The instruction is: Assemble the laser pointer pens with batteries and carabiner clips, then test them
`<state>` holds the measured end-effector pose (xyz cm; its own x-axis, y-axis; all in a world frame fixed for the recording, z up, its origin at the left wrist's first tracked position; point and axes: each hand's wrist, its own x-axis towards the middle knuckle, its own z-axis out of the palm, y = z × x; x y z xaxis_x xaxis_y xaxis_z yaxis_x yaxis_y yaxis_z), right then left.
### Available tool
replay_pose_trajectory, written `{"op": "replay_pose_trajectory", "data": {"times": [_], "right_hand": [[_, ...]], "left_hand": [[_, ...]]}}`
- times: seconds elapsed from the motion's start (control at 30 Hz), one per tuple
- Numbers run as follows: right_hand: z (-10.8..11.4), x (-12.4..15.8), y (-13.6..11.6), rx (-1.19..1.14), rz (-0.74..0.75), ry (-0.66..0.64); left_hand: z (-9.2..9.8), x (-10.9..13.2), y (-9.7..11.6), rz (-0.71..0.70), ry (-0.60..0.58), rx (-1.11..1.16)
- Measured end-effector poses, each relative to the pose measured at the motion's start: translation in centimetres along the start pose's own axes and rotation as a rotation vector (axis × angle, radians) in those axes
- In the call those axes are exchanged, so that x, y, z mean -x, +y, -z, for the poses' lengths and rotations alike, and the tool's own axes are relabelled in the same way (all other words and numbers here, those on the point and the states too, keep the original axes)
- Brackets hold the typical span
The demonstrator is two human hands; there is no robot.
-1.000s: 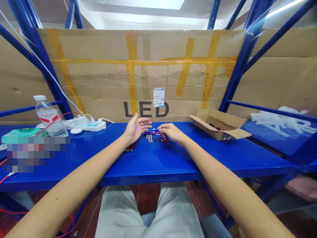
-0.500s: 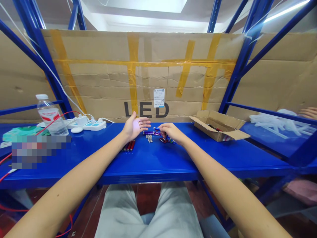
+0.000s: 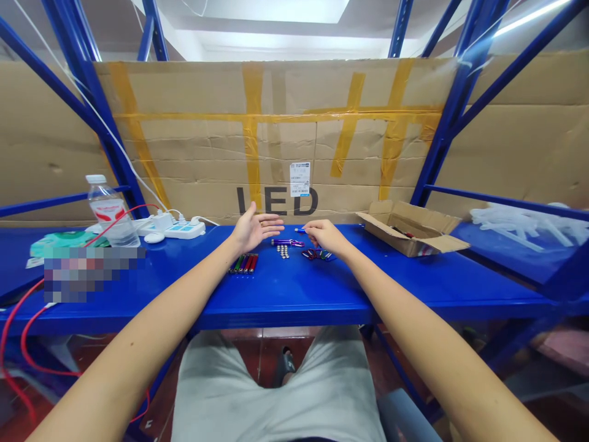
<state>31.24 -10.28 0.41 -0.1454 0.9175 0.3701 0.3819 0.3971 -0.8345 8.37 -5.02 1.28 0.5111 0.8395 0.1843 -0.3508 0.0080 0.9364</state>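
My right hand [image 3: 324, 237], pinching a small blue piece [image 3: 300, 231], is now farther back, leaving the coloured clips [image 3: 316, 254] uncovered. More tubes [image 3: 250, 264] show, green beside red, and a shoe [image 3: 284, 367] appears below the worktop [image 3: 294, 291].

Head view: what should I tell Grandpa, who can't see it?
A person's right hand pinches a small blue thing over a table, near an open left hand. Nearby lie coloured tubes and silver pieces; a cardboard box sits to the right.
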Motion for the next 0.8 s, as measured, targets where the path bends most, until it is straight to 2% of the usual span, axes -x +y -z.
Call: {"op": "replay_pose_trajectory", "data": {"times": [0.13, 0.4, 0.8], "right_hand": [[0.16, 0.14, -0.32, 0.048, -0.012, 0.044], [0.50, 0.24, -0.47, 0.271, 0.108, 0.121], [0.69, 0.00, -0.19, 0.430, 0.150, 0.154]], "left_hand": [[0.25, -0.03, 0.04, 0.002, 0.010, 0.003], [0.59, -0.35, -0.07, 0.011, 0.004, 0.009], [0.35, -0.37, -0.27, 0.028, 0.022, 0.053]]}}
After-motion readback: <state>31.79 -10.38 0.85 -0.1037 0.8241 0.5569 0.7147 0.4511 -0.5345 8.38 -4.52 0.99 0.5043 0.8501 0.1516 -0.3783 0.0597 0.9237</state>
